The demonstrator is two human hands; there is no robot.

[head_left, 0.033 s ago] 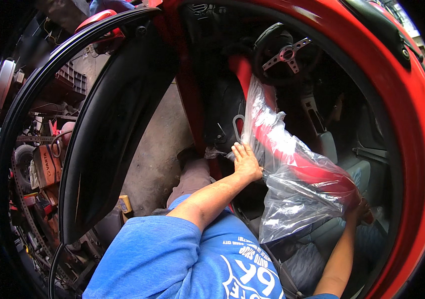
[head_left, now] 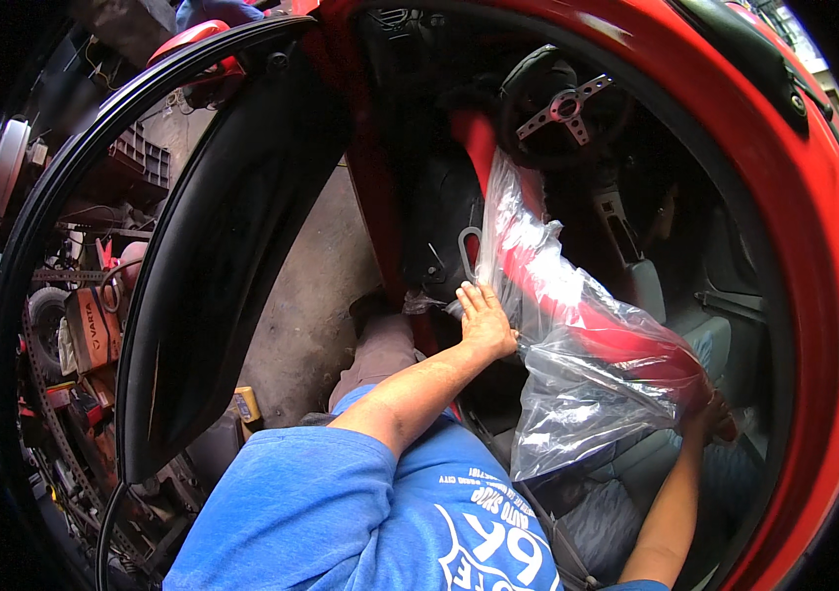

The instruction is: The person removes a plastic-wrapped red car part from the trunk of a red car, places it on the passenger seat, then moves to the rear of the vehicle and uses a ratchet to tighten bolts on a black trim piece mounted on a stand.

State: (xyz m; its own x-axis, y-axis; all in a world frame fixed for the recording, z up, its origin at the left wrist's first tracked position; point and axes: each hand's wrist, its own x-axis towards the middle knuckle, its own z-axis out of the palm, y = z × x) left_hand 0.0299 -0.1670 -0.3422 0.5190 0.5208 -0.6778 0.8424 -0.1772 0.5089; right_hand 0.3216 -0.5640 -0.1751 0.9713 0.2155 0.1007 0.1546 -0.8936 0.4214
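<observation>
A long, curved red panel (head_left: 607, 335), which looks like a car body part, lies slantwise inside the red car. Clear crinkled plastic film (head_left: 572, 419) wraps much of it and hangs loose toward me. Its far end reaches up beside the steering wheel (head_left: 565, 105). My left hand (head_left: 484, 320) rests against the left edge of the film, fingers stretched out and holding nothing. At the panel's near right end, over the seat, my right hand (head_left: 708, 414) is closed round it, with some fingers in shadow.
The open car door (head_left: 232, 246) stands to my left. Past it, a cluttered rack holds an orange-brown box (head_left: 93, 330). The red door frame (head_left: 823, 266) curves round on the right. A grey seat (head_left: 626, 458) sits under the panel, and a gear lever console (head_left: 619, 227) lies beyond.
</observation>
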